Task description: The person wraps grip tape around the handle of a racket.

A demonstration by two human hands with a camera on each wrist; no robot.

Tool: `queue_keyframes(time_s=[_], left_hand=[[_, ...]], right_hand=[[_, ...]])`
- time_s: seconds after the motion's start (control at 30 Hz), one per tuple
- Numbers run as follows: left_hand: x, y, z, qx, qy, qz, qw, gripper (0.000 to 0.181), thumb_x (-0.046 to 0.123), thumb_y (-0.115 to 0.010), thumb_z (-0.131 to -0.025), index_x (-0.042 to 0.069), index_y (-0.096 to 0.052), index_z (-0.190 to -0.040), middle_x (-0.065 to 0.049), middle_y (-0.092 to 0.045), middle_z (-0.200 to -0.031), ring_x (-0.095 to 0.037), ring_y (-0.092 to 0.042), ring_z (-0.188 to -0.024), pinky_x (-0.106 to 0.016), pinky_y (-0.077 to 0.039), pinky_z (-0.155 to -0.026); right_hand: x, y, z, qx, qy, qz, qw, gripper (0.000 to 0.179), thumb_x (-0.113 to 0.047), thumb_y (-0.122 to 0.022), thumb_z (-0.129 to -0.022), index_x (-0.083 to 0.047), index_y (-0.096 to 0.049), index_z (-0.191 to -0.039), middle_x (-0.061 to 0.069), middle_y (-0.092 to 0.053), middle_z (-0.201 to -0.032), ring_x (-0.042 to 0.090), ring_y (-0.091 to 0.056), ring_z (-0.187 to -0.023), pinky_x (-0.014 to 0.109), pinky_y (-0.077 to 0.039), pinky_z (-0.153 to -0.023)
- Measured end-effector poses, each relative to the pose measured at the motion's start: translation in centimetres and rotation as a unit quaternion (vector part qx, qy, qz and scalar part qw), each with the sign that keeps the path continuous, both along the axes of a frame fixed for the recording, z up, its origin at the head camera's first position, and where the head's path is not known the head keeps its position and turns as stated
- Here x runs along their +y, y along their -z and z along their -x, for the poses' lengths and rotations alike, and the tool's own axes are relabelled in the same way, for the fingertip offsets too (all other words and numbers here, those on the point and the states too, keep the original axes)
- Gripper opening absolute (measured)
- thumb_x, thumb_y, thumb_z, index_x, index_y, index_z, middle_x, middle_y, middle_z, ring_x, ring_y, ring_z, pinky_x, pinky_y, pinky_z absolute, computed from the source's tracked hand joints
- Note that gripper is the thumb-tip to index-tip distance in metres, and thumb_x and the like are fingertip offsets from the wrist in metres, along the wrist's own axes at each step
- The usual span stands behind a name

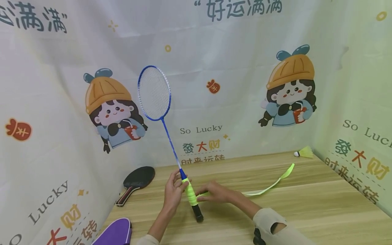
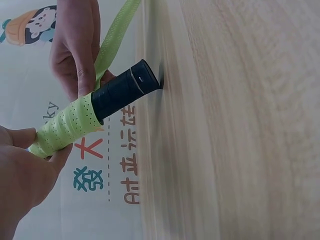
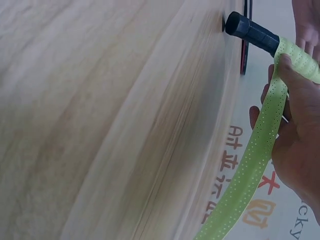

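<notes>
A blue and white badminton racket point(image 1: 173, 146) leans upright with its head toward the back curtain. My left hand point(image 1: 174, 190) grips the upper handle, thumb across the wrapped part. Perforated yellow-green grip tape point(image 2: 67, 125) winds around much of the handle, while the black butt end point(image 2: 127, 87) stays bare, close over the table. My right hand point(image 1: 215, 192) pinches the tape at the lower edge of the wrap, as the right wrist view shows. From there the loose tape strip point(image 3: 255, 155) trails off to the right across the table.
On the left lie a black table tennis paddle point(image 1: 139, 177) and a purple case point(image 1: 114, 233). A yellow shuttlecock point(image 1: 304, 153) sits at the far right corner. Beside the right sleeve is a small black object point(image 1: 258, 237). Printed curtains point(image 1: 196, 44) enclose the wooden table point(image 1: 306, 211).
</notes>
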State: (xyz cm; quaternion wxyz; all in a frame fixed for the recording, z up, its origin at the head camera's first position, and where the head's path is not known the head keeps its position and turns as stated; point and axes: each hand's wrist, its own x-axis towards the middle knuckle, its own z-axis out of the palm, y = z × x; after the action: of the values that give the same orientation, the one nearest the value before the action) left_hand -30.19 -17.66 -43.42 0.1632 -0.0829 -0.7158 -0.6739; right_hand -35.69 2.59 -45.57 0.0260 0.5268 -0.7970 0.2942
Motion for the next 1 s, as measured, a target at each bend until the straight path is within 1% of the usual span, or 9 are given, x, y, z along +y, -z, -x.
queue_keyframes(time_s=[0.07,0.13,0.27,0.37,0.4,0.6,0.8,0.9,1.0], left_hand=[[-0.1,-0.01,-0.04,0.005,-0.001,0.006,1.0,0.056,-0.01,-0.06,-0.097,-0.001,-0.045,-0.15,-0.025,-0.061,-0.131,-0.031,-0.07,-0.111,-0.026,-0.057,-0.081],[-0.14,-0.07,-0.06,0.01,-0.006,0.019,0.9998,0.057,-0.009,-0.061,-0.097,-0.003,-0.045,-0.151,-0.025,-0.062,-0.132,-0.033,-0.068,-0.114,-0.03,-0.056,-0.088],[-0.27,-0.17,0.04,0.019,-0.028,0.052,0.9981,0.056,-0.006,-0.064,-0.095,-0.002,-0.048,-0.149,-0.021,-0.067,-0.131,-0.036,-0.062,-0.121,-0.048,-0.047,-0.106],[-0.36,-0.19,0.13,0.019,-0.041,0.062,0.997,0.056,-0.006,-0.066,-0.094,0.002,-0.051,-0.147,-0.018,-0.07,-0.129,-0.035,-0.061,-0.121,-0.054,-0.042,-0.107],[-0.37,-0.19,0.12,0.021,-0.041,0.063,0.9969,0.055,-0.006,-0.066,-0.094,0.002,-0.051,-0.147,-0.018,-0.07,-0.129,-0.035,-0.062,-0.12,-0.054,-0.043,-0.106],[-0.55,-0.11,0.13,0.022,-0.033,0.058,0.9975,0.049,-0.008,-0.064,-0.094,0.001,-0.052,-0.141,-0.017,-0.069,-0.13,-0.032,-0.062,-0.117,-0.039,-0.049,-0.096],[-0.88,-0.23,0.1,0.032,-0.016,0.045,0.9984,0.048,-0.011,-0.06,-0.096,-0.002,-0.051,-0.142,-0.021,-0.067,-0.133,-0.036,-0.062,-0.122,-0.04,-0.048,-0.103],[-1.01,-0.19,0.14,0.032,-0.01,0.037,0.9988,0.048,-0.011,-0.058,-0.096,-0.002,-0.05,-0.143,-0.023,-0.063,-0.135,-0.037,-0.061,-0.124,-0.032,-0.05,-0.102],[-1.02,-0.13,0.25,0.03,-0.004,0.026,0.9992,0.049,-0.013,-0.057,-0.096,-0.003,-0.049,-0.144,-0.024,-0.061,-0.137,-0.037,-0.06,-0.126,-0.023,-0.052,-0.096]], right_hand=[[-0.14,-0.04,-0.09,0.004,0.006,-0.006,1.0,0.028,-0.024,-0.069,-0.102,-0.005,-0.076,-0.121,0.005,-0.076,-0.119,0.012,-0.07,-0.111,0.021,-0.053,-0.097],[-0.24,-0.09,-0.18,0.007,0.014,-0.011,0.9998,0.03,-0.026,-0.068,-0.102,-0.005,-0.075,-0.122,0.005,-0.076,-0.119,0.012,-0.07,-0.11,0.022,-0.054,-0.096],[-0.35,-0.18,-0.26,0.003,0.018,-0.015,0.9997,0.03,-0.027,-0.067,-0.103,-0.005,-0.075,-0.122,0.005,-0.076,-0.12,0.012,-0.071,-0.11,0.027,-0.056,-0.096],[-0.44,-0.2,-0.18,0.005,0.015,-0.013,0.9998,0.029,-0.027,-0.067,-0.103,-0.006,-0.075,-0.121,0.005,-0.076,-0.119,0.011,-0.071,-0.108,0.029,-0.057,-0.095],[-0.46,-0.2,-0.15,0.007,0.014,-0.013,0.9998,0.028,-0.027,-0.067,-0.103,-0.007,-0.075,-0.12,0.004,-0.077,-0.118,0.01,-0.071,-0.108,0.028,-0.057,-0.095],[-0.54,-0.19,-0.16,0.01,0.024,-0.019,0.9995,0.03,-0.029,-0.068,-0.102,-0.007,-0.075,-0.121,0.005,-0.076,-0.119,0.012,-0.071,-0.109,0.024,-0.054,-0.096],[-0.59,-0.33,-0.21,0.01,0.044,-0.03,0.9986,0.033,-0.031,-0.068,-0.102,-0.007,-0.074,-0.124,0.007,-0.075,-0.123,0.017,-0.07,-0.113,0.025,-0.054,-0.099],[-0.63,-0.43,-0.23,0.002,0.049,-0.031,0.9983,0.033,-0.031,-0.069,-0.102,-0.007,-0.074,-0.124,0.008,-0.075,-0.122,0.017,-0.07,-0.113,0.026,-0.054,-0.099],[-0.62,-0.54,-0.24,-0.008,0.06,-0.027,0.9978,0.03,-0.032,-0.071,-0.1,-0.009,-0.074,-0.12,0.007,-0.076,-0.12,0.017,-0.071,-0.111,0.027,-0.054,-0.098]])
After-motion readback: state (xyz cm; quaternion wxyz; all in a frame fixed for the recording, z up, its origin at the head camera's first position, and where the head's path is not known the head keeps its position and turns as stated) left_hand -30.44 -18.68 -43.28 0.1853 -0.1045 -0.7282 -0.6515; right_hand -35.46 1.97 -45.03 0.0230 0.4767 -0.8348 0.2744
